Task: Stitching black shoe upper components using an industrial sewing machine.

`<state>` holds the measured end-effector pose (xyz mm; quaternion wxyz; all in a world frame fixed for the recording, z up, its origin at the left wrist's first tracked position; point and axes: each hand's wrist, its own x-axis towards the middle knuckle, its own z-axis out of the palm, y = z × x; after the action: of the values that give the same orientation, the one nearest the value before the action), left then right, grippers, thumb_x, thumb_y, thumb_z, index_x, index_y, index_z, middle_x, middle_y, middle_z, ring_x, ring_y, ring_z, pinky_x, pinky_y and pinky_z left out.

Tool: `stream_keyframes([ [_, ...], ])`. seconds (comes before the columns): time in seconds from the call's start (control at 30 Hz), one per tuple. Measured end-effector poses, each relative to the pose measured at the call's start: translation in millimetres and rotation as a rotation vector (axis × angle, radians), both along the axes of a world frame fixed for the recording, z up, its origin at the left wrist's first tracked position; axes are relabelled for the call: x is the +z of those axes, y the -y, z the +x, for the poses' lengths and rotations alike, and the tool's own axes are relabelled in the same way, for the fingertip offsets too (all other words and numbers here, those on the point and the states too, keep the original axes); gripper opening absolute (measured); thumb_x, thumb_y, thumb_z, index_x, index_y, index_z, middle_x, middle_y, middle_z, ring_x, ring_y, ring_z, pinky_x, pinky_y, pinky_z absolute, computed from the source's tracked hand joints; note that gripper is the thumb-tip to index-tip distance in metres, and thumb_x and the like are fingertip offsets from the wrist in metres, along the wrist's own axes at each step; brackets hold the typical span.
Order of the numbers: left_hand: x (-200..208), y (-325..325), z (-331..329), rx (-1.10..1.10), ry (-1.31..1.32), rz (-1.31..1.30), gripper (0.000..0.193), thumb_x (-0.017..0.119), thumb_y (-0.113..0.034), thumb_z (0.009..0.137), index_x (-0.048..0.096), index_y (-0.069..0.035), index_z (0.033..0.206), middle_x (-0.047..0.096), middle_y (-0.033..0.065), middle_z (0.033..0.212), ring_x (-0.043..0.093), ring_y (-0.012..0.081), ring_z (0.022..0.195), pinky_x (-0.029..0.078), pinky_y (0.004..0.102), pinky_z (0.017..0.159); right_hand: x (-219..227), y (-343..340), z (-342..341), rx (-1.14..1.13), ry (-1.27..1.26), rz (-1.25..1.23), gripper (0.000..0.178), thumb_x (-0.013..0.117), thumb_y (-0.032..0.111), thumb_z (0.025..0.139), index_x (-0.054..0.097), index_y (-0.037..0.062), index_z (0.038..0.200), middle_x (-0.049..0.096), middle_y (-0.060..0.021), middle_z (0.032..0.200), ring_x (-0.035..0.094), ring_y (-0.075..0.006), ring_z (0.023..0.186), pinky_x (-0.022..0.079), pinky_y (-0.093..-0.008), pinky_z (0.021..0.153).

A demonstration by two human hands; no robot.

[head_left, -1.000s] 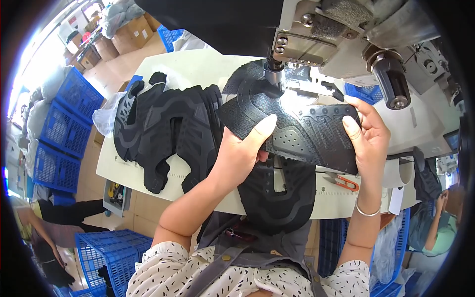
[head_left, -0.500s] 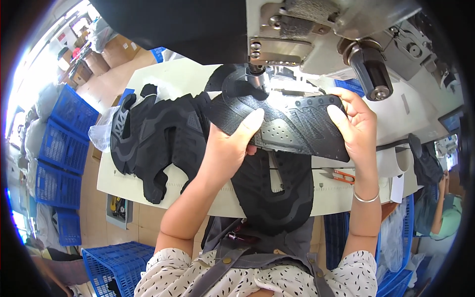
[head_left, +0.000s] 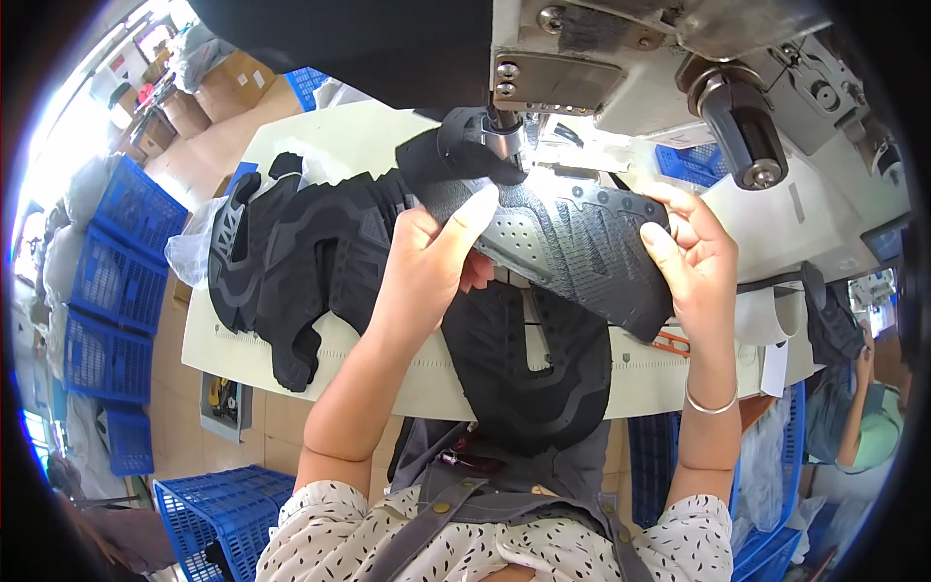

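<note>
Left hand [head_left: 425, 247] and right hand [head_left: 700, 257] both grip upper [head_left: 572, 252], near side of machine [head_left: 558, 85] | Hazard, I judge: upper could skew at machine | Cause: uneven pull between hands

Two hands [head_left: 427, 254] [head_left: 700, 257], one held upper [head_left: 587, 247] (just one), one bracelet [head_left: 711, 411].

The left hand [head_left: 427, 254] pinches between thumb [head_left: 471, 219] and fingers [head_left: 476, 272], the left forearm [head_left: 362, 383] slanting inward. The right hand [head_left: 702, 257] grips likewise, the right forearm [head_left: 711, 373] nearly upright.
</note>
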<state>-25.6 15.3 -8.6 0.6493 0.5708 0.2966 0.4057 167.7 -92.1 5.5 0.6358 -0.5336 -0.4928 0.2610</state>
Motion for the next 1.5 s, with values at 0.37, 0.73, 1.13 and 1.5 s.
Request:
stream_keyframes([
  [0.37,-25,71,4,-0.28,0.058,-0.12,0.02,0.055,-0.019,0.088,0.056,0.0,0.095,0.054,-0.0027,0.074,0.046,0.0032,0.062,0.039,0.0194,0.053,-3,32,-36,-0.015,0.082,-0.183,0.031,0.057,0.003,0.083,0.049,0.0023,0.113,0.051,0.0014,0.057,0.047,-0.0045,0.046,0.038,-0.0164,0.046],
  [0.73,-13,49,-40,-0.111,0.172,-0.337,0.015,0.051,-0.008,0.084,0.056,0.004,0.092,0.061,0.0117,0.076,0.057,0.016,0.056,0.046,0.0269,0.05,-59,34,-24,0.004,-0.09,0.038,0.062,0.06,0.007,0.08,0.026,-0.0017,0.131,0.046,-0.014,0.118,0.053,-0.015,0.091,0.043,-0.0256,0.079],
  [1.13,-11,32,-44,-0.085,-0.008,-0.099,0.021,0.055,-0.02,0.087,0.056,0.001,0.081,0.055,0.0027,0.065,0.049,0.0068,0.054,0.04,0.0206,0.051,-48,58,-45,-0.217,-0.298,0.1,0.029,0.051,0.008,0.086,0.049,-0.0076,0.11,0.059,-0.0091,0.098,0.055,-0.0094,0.082,0.042,-0.0203,0.075],
  [1.5,-3,1,-23,-0.022,0.013,0.026,0.026,0.057,-0.02,0.085,0.058,-0.001,0.067,0.055,-0.001,0.061,0.046,0.004,0.053,0.036,0.0187,0.05,-38,22,-24,-0.149,-0.327,0.146,0.028,0.051,0.01,0.087,0.051,-0.0046,0.111,0.059,-0.0091,0.101,0.057,-0.0102,0.085,0.044,-0.0202,0.075],
])
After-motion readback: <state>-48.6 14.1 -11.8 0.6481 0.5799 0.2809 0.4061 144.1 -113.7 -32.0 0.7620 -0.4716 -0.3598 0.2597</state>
